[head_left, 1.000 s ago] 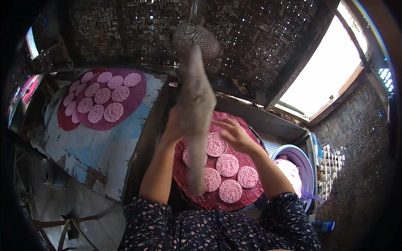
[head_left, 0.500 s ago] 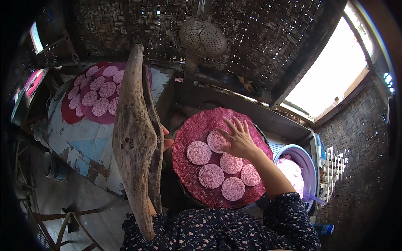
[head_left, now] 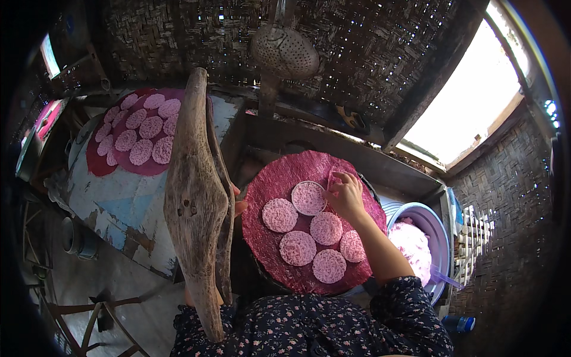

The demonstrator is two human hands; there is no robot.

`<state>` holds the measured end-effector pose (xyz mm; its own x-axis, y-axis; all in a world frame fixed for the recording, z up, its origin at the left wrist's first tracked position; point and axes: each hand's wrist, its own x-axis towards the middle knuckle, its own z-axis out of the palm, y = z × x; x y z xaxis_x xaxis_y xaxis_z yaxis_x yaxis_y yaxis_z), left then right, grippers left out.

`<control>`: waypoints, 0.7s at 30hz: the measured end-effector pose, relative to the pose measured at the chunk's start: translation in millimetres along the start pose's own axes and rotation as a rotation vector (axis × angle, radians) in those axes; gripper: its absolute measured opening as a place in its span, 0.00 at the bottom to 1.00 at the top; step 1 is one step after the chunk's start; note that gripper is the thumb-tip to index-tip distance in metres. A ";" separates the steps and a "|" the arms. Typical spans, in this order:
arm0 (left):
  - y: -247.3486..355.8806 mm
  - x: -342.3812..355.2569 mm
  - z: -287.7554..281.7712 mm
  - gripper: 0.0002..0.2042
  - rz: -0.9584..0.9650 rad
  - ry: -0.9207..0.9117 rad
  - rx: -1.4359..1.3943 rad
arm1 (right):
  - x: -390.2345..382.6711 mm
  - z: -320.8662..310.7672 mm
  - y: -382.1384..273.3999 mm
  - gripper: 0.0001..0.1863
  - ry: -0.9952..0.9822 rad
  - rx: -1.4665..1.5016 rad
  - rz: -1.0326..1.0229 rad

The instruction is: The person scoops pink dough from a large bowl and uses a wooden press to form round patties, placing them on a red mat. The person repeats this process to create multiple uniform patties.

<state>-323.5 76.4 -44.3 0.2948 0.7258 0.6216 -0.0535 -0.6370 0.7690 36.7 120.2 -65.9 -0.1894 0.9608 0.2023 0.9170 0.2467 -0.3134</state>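
My left hand is mostly hidden behind a long, weathered, two-part wooden press standing upright before me. Its fingers show at the press's right edge, closed on it. My right hand is over the upper right of a round dark-pink mat, fingers bent in a pinch. A thin pinkish edge shows at the fingertips; I cannot make out what it is. Close to the thumb, a thin pale ring surrounds one pink disc of stringy noodles. Several other noodle discs lie on the mat.
At far left, more pink discs lie on red mats on a worn table. A purple bucket of pale pink dough stands at right. A perforated ladle hangs on the woven wall. A bottle lies at lower right.
My right hand has shifted right, off the ringed disc, and its spread fingers have curled in. The view has shifted a little; the wooden press leans about the same.
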 end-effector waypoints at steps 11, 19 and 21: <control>-14.4 -2.9 -3.7 0.17 0.180 -0.057 0.048 | 6.3 -2.7 6.0 0.08 0.102 0.059 -0.159; -10.3 -3.1 3.6 0.16 0.172 -0.011 0.149 | 1.2 4.1 21.4 0.08 0.069 0.013 -0.090; -11.3 -3.9 3.2 0.15 0.157 -0.020 0.128 | 1.1 10.8 22.1 0.08 0.101 0.084 -0.087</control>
<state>-321.0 80.0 -55.9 0.3114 0.6101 0.7286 0.0207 -0.7709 0.6366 52.9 128.1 -82.6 -0.2272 0.9188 0.3228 0.8652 0.3426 -0.3661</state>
